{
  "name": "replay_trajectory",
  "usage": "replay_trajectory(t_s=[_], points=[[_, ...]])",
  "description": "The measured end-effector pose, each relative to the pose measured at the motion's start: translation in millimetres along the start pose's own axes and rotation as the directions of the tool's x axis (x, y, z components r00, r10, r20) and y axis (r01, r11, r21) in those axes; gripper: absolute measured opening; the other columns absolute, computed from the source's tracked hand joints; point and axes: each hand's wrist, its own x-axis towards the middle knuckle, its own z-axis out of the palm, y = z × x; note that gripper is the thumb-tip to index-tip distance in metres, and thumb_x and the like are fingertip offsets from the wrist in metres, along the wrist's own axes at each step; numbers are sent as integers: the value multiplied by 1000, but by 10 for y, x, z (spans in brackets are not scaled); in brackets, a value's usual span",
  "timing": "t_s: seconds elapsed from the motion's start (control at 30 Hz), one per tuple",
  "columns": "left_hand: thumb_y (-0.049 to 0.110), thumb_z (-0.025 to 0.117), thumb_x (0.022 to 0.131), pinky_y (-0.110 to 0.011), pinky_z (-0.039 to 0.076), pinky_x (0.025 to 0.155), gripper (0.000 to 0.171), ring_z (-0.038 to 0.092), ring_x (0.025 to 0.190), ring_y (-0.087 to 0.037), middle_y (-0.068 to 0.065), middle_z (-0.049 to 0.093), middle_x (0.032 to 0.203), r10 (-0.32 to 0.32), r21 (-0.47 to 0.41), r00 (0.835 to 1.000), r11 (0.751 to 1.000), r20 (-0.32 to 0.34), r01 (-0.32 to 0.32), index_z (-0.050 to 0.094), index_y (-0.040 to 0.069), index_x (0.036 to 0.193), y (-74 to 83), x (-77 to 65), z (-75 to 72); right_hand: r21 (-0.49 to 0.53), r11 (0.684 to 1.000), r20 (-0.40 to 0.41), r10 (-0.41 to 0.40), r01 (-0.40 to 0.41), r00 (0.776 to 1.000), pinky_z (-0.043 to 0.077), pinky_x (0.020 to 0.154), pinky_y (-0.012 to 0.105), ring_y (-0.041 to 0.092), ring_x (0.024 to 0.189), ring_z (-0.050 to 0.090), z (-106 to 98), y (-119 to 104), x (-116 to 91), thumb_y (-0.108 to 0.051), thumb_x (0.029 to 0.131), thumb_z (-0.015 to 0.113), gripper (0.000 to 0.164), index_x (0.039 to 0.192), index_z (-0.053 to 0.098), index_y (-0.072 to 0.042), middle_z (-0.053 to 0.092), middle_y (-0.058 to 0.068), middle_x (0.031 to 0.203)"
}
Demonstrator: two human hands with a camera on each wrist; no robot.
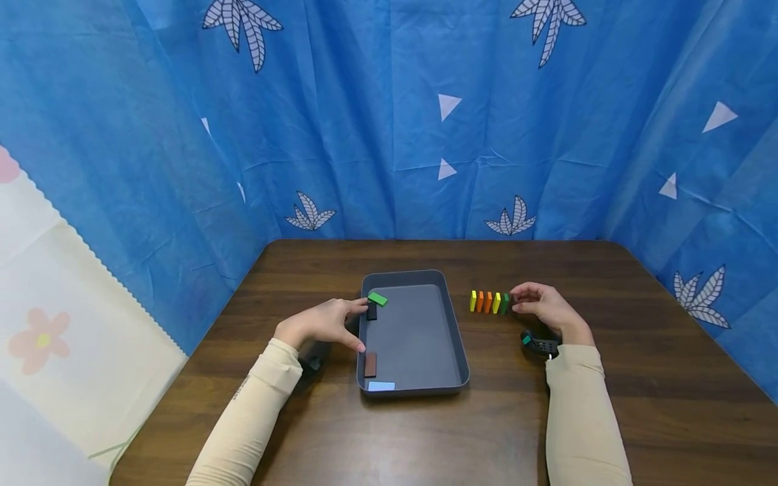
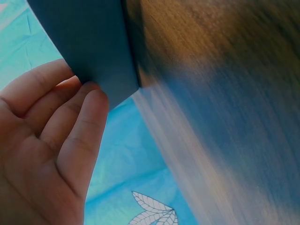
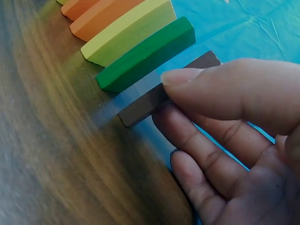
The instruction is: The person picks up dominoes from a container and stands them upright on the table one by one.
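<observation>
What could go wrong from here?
1. The right hand pinches the dark brown block close beside the green block; a nudge could topple the green one and perhaps the closely spaced row of upright blocks.
2. The left hand touches the tray; a push might shift the tray.

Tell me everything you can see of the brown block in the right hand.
The dark brown block is a thin, straight-edged slab, wood-like in look. The right hand pinches it between thumb and fingers, which hide part of it. It is held beside the green block, roughly parallel, a gap between. Whether it touches the table is unclear.
</observation>
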Motion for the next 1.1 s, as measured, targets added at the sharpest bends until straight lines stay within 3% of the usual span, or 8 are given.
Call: replay_trajectory(t_s=[0.27,0.57,0.77,0.87,1.03,1.1], points=[[40,86,78,-50,41,114,95,43,143,-36,-10,28,165,0,-6,1000,1000,1,0,41,1,151,-14,-1,0,-17,1000,15,13,-12,1000,52,82,15,21,99,57,6,-13,15,-3,94,67,39,129,55,7,58,23,123],[40,85,78,-49,41,114,94,42,144,-34,-8,28,166,-6,14,1000,1000,5,6,40,3,152,-4,-2,-7,98,995,88,-45,36,995,55,87,18,5,99,63,-131,3,-82,-1,96,62,50,139,40,13,48,38,135],[41,86,78,-48,41,114,94,42,144,-33,-7,28,165,-9,19,1000,1000,4,9,41,4,152,-4,-8,-2,-13,1000,-11,-19,19,1000,54,89,18,-4,96,60,-237,-172,-140,-14,99,63,55,143,39,9,48,34,140],[41,86,78,-48,41,114,94,42,144,-32,-7,29,165,-9,18,1000,1000,1,9,42,4,152,-5,-13,-4,-27,998,-87,-63,61,994,54,86,15,-8,92,59,-271,-350,-145,-14,99,62,53,141,40,9,51,30,135],[39,86,78,-48,40,114,93,41,145,-31,-8,30,165,-2,23,1000,1000,-8,2,42,3,151,-8,-12,1,-6,983,-194,-183,185,964,52,81,10,-10,90,62,-271,-717,-164,-11,99,62,49,139,43,9,58,0,116],[39,86,78,-48,40,114,92,40,146,-31,-9,30,165,3,27,1000,1000,-6,-3,43,2,151,-9,-7,7,-30,977,-217,-214,212,952,51,80,7,-11,91,60,-234,-862,-167,-13,99,63,50,140,45,7,58,-3,115]])
